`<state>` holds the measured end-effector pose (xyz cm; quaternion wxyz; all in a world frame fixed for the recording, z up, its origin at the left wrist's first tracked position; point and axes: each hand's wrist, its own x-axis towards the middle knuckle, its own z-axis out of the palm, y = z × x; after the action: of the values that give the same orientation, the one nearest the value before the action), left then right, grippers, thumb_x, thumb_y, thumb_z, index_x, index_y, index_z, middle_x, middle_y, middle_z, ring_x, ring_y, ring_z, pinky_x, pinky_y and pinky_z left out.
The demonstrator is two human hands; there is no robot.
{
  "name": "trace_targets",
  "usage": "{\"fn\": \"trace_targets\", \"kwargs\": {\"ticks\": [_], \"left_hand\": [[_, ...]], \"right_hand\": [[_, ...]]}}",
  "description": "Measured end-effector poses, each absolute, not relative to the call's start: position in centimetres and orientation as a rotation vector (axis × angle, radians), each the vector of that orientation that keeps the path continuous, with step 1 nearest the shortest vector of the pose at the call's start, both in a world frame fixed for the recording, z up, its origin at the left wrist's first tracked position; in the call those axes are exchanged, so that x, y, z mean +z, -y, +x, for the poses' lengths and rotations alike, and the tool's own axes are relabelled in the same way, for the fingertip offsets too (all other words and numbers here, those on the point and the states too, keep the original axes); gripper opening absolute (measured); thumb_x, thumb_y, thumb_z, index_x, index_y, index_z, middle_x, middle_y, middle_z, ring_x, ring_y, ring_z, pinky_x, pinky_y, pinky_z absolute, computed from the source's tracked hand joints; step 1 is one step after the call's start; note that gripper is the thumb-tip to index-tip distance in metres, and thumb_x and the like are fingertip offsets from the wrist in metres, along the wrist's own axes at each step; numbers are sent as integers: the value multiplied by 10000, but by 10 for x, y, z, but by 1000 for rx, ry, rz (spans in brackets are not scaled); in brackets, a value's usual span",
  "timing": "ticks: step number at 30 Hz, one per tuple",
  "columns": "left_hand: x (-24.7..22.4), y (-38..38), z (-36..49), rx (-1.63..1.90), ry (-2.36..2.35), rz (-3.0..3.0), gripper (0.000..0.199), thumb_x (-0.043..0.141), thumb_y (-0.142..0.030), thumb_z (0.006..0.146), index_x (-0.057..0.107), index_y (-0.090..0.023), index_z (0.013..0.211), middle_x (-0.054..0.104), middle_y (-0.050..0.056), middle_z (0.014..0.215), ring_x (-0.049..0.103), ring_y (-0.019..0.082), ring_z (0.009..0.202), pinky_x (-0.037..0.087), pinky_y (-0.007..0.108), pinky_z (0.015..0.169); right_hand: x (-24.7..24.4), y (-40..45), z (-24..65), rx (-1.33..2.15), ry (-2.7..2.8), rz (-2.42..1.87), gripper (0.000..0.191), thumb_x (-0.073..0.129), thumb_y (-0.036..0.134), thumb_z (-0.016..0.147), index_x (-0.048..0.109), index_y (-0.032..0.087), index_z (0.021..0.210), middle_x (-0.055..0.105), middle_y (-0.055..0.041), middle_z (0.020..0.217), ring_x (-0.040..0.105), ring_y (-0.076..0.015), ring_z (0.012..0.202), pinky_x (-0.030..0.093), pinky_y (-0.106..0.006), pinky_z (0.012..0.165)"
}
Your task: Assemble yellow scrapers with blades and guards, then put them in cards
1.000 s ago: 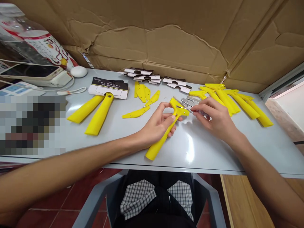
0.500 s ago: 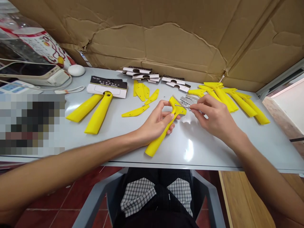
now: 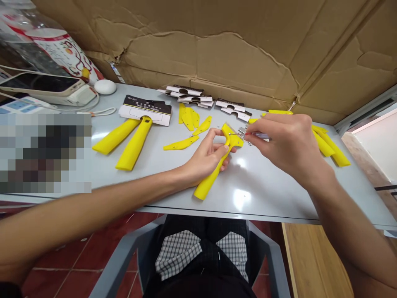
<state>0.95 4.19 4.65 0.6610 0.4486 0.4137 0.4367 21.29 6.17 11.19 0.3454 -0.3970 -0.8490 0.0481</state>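
Note:
My left hand (image 3: 203,159) is closed around the neck of a yellow plastic scraper (image 3: 205,184), its wide head tilted up and away from me. In my right hand (image 3: 288,145) is a small screwdriver (image 3: 261,135) with a clear handle, pinched between thumb and fingers. Its thin shaft runs left to a screw on the scraper's head. Small metal screws (image 3: 249,143) lie just behind the head, partly hidden by my right fingers. To the left of the head rest several loose yellow plates (image 3: 180,143) with holes.
Two yellow scrapers (image 3: 134,145) with a black-and-white card sleeve (image 3: 145,111) lie at left. More card sleeves (image 3: 189,97) are at the back, before a cardboard wall (image 3: 235,58). Yellow handles (image 3: 336,151) lie at right, partly behind my hand. A phone (image 3: 43,82) and bottles stand at far left.
My right hand has turned and risen slightly, bringing the screwdriver's handle into sight while its tip stays at the scraper's head. My left hand keeps its hold. The whole view has shifted a little.

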Motion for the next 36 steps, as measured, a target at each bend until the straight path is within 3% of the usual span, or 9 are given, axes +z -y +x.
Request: {"fn": "trace_targets", "kwargs": {"ticks": [3, 8, 11, 14, 18, 23, 26, 36], "left_hand": [[48, -41, 10, 993, -906, 959, 194, 530, -111, 1067, 432, -260, 1143, 756, 46, 972, 546, 83, 534, 444, 270, 540], [50, -40, 9, 1006, -874, 916, 199, 557, -116, 1063, 437, -256, 1137, 750, 38, 940, 552, 86, 554, 425, 258, 543], [51, -41, 10, 1007, -882, 887, 193, 531, -93, 1066, 440, -247, 1138, 752, 51, 963, 551, 81, 559, 412, 257, 539], [52, -42, 9, 985, -881, 872, 195, 514, -83, 1071, 437, -247, 1143, 757, 55, 986, 543, 70, 547, 406, 255, 534], [49, -44, 8, 996, -891, 840, 199, 541, -109, 1072, 428, -259, 1138, 764, 50, 1002, 544, 68, 549, 402, 246, 524], [44, -48, 6, 1011, -880, 892, 215, 588, -143, 1046, 441, -260, 1149, 773, 62, 1037, 552, 77, 555, 425, 245, 521], [44, -50, 5, 1030, -902, 926, 240, 621, -179, 1027, 453, -262, 1177, 772, 64, 1062, 565, 85, 573, 435, 239, 522], [46, -53, 5, 1039, -893, 943, 312, 681, -223, 985, 438, -267, 1174, 769, 59, 1038, 575, 94, 584, 436, 239, 534]], "right_hand": [[109, -62, 211, 32, 2188, -988, 283, 768, 410, 986, 703, 311, 729, 739, -10, 756, 660, -233, 676, 517, -436, 669], [98, -65, 206, -81, 2136, -894, 164, 710, 405, 1018, 709, 309, 885, 771, -33, 898, 702, -232, 757, 553, -420, 685], [89, -65, 205, -293, 2115, -865, 202, 598, 355, 1066, 651, 283, 885, 735, -47, 837, 669, -211, 728, 501, -387, 649], [81, -65, 209, -485, 2053, -898, 260, 504, 306, 1102, 596, 259, 863, 660, -21, 699, 578, -161, 584, 375, -357, 539], [73, -70, 216, -608, 1981, -911, 250, 508, 261, 1101, 551, 242, 855, 570, 38, 590, 470, -118, 467, 273, -336, 477], [65, -77, 215, -505, 1927, -765, 93, 619, 217, 1068, 584, 239, 985, 667, 67, 680, 560, -85, 493, 378, -265, 483], [61, -77, 212, -463, 1871, -705, 110, 695, 246, 1040, 586, 248, 1050, 699, 68, 757, 609, -84, 545, 457, -236, 530], [58, -77, 214, -321, 1925, -710, 91, 647, 202, 1037, 607, 230, 960, 736, 18, 788, 652, -103, 586, 480, -235, 547]]}}
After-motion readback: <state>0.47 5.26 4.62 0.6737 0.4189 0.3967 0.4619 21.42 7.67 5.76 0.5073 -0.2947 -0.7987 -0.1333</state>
